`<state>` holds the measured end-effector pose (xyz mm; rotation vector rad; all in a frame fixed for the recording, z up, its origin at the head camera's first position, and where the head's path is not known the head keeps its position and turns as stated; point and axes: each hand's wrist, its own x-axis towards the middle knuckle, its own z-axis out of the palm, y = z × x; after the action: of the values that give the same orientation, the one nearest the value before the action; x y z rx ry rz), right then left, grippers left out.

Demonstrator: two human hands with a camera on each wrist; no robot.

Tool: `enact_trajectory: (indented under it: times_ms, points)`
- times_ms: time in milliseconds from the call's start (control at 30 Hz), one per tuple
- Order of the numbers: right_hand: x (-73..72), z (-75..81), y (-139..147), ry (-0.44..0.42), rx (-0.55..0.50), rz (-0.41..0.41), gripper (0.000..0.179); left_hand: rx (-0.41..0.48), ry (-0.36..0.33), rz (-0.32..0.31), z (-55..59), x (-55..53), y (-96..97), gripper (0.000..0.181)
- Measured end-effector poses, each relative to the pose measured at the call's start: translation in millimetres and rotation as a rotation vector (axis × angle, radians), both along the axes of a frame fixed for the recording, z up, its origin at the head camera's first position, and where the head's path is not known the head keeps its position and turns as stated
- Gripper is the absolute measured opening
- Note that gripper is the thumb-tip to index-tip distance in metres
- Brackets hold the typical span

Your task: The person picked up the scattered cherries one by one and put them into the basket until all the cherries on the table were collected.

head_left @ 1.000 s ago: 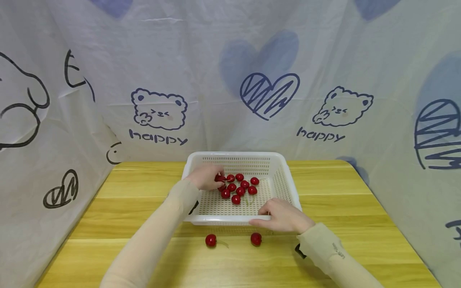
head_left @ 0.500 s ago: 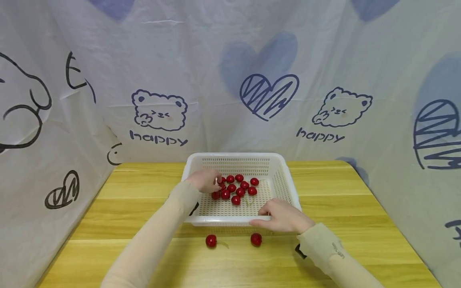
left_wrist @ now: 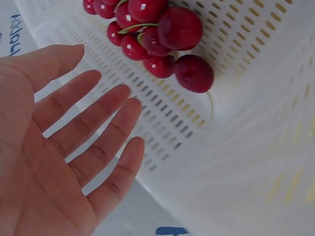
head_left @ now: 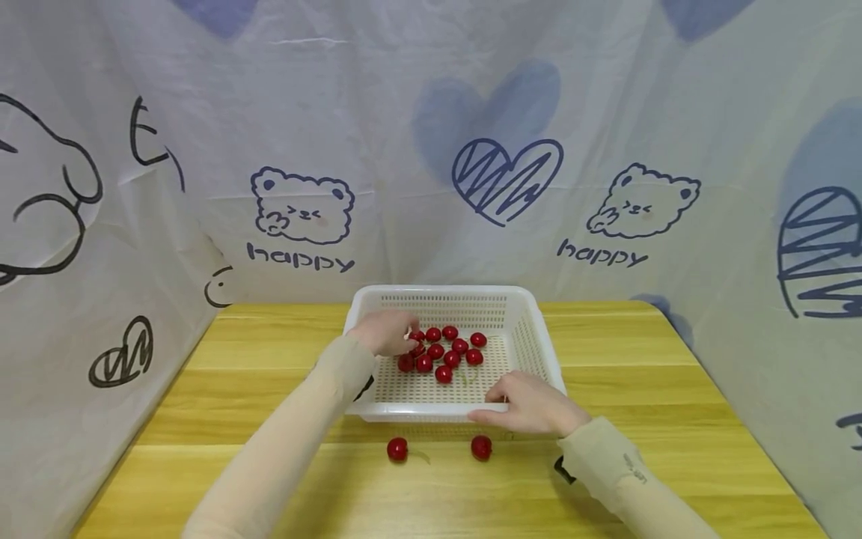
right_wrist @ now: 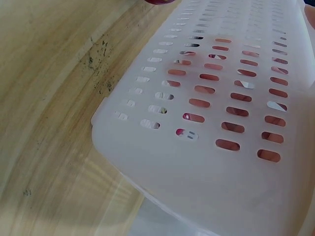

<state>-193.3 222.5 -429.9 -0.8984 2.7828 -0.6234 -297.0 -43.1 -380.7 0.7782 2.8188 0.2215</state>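
A white slotted plastic basket [head_left: 458, 409] stands on the table with several red cherries [head_left: 452, 359] clustered left of its middle. My left hand [head_left: 385, 333] reaches over the basket's left side, beside the cherries. In the left wrist view, the left hand [left_wrist: 74, 132] has its fingers spread and nothing in its palm; cherries [left_wrist: 179, 28] lie apart from its fingertips. At the basket's front right, my right hand [head_left: 532, 404] grips the rim, thumb outside and fingers inside. Through the basket wall [right_wrist: 162, 162] in the right wrist view, parts of those fingers show in the slots.
Two more cherries lie on the wooden table [head_left: 640, 374] in front of the basket: one with a stem [head_left: 397, 449] at left, another cherry [head_left: 481, 448] at right. A printed cloth [head_left: 404, 150] hangs behind and at both sides.
A cherry now lies at the near left edge of the cluster, where bare basket floor showed one second ago. My left hand has shifted slightly; the right hand keeps its grip.
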Motion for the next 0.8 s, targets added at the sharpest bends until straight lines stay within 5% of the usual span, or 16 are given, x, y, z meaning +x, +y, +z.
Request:
enact_trajectory:
  times_ms: [400, 800]
  points:
    - [0.2, 0.2, 0, -0.038, -0.003, -0.021, 0.047, -0.001, 0.117, -0.047, 24.9, 24.4, 13.1, 0.038]
    - [0.9, 1.8, -2, -0.023, -0.005, -0.015, 0.046, -0.023, 0.356, -0.153, 32.6, 54.1, 10.6, 0.036]
